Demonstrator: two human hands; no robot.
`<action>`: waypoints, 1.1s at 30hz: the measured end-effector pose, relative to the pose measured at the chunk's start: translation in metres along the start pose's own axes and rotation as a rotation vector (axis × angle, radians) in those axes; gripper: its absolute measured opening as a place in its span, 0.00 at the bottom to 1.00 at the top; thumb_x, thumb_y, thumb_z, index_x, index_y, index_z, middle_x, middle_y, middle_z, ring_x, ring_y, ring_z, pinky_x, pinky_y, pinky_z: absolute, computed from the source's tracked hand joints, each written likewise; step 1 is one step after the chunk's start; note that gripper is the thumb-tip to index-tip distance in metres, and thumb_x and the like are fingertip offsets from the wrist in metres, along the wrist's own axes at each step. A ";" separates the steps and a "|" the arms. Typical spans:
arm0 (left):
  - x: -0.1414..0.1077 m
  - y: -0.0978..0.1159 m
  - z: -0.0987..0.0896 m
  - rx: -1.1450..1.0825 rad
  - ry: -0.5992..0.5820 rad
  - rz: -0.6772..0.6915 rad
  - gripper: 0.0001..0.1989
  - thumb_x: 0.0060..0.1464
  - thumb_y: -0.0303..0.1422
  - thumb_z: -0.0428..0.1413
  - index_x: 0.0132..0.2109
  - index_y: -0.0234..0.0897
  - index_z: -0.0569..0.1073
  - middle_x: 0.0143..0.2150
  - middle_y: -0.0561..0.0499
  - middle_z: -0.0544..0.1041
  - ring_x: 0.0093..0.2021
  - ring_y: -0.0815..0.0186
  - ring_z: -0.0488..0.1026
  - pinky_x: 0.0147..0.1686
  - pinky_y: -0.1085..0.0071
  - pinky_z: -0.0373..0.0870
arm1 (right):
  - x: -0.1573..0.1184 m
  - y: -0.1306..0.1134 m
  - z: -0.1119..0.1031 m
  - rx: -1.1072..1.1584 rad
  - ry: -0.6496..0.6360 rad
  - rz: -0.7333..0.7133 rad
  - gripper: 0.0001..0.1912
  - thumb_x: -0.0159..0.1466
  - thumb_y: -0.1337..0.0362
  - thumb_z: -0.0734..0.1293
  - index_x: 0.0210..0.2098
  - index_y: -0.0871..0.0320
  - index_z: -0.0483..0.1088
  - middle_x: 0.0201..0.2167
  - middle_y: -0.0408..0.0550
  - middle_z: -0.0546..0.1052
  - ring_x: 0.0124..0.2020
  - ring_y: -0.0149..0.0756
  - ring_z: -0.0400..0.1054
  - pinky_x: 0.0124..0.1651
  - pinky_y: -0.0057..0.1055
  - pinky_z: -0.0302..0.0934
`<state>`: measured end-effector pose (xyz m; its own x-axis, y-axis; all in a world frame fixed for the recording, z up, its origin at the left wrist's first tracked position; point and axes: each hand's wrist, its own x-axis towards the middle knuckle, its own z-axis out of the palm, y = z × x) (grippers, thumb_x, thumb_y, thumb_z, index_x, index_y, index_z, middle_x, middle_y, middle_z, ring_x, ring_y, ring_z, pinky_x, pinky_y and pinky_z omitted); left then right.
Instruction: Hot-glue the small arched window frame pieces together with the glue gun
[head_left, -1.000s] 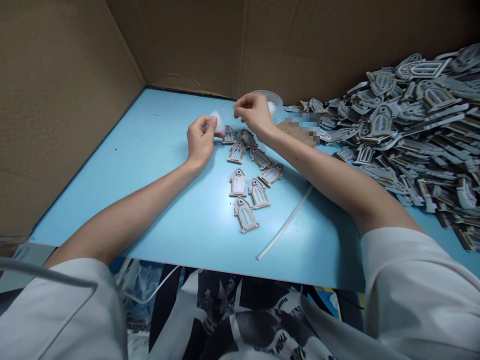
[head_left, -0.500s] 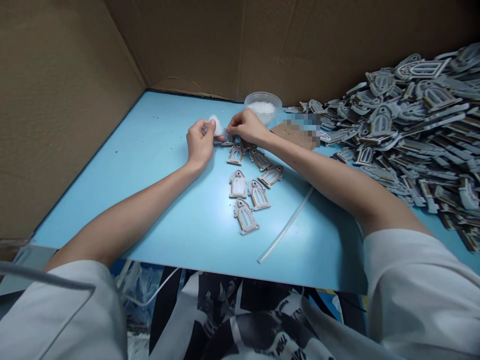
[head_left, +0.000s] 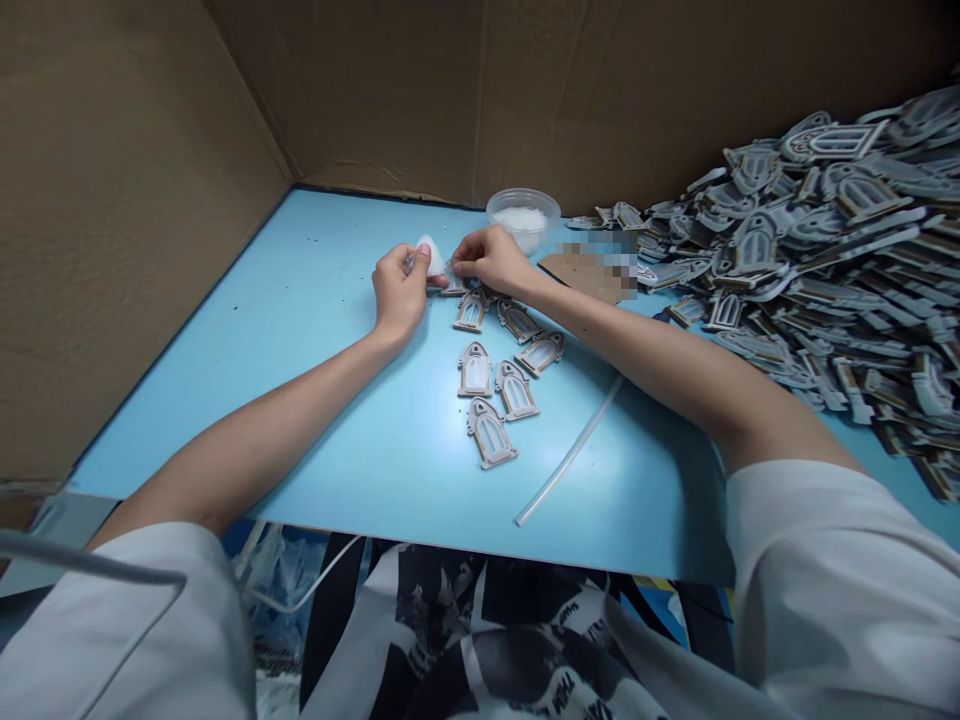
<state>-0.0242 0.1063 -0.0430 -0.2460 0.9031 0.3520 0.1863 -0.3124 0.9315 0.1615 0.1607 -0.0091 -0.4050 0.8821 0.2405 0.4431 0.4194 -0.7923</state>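
My left hand (head_left: pixel 401 290) is closed around a small white rounded wad (head_left: pixel 428 254), held between thumb and fingers. Just to its right, my right hand (head_left: pixel 491 262) pinches its fingertips at a small translucent piece (head_left: pixel 449 268), low over the table. Under the fingertips lies a partly covered arched window-shaped piece (head_left: pixel 453 288). Nearer to me, several more grey and brown window pieces lie flat, among them one with a pale pane (head_left: pixel 475 370) and the nearest one (head_left: pixel 491 433). Details between the two hands are too small to make out.
Behind my right hand stands a clear round tub (head_left: pixel 523 215) with white material inside. A brown board (head_left: pixel 585 272) lies beside it. A large heap of window pieces (head_left: pixel 810 220) fills the right side. A clear strip (head_left: pixel 570 455) lies on the blue table (head_left: pixel 300 330). Cardboard walls (head_left: pixel 390 90) enclose the back and left.
Both hands stay nearly in place, with only slight finger movement at the translucent piece. The view has shifted very slightly; the window pieces lie as before.
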 end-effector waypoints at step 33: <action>-0.005 0.018 0.001 -0.033 -0.067 0.148 0.44 0.59 0.80 0.46 0.32 0.42 0.74 0.25 0.51 0.74 0.27 0.67 0.71 0.32 0.66 0.70 | -0.008 -0.045 -0.011 0.266 -0.064 -0.027 0.14 0.69 0.67 0.78 0.30 0.56 0.74 0.26 0.43 0.74 0.30 0.32 0.64 0.36 0.32 0.61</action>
<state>-0.0183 0.0967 -0.0284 -0.1536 0.8637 0.4800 0.1839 -0.4523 0.8727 0.1534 0.1365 0.0310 -0.4673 0.8525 0.2342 0.2089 0.3639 -0.9077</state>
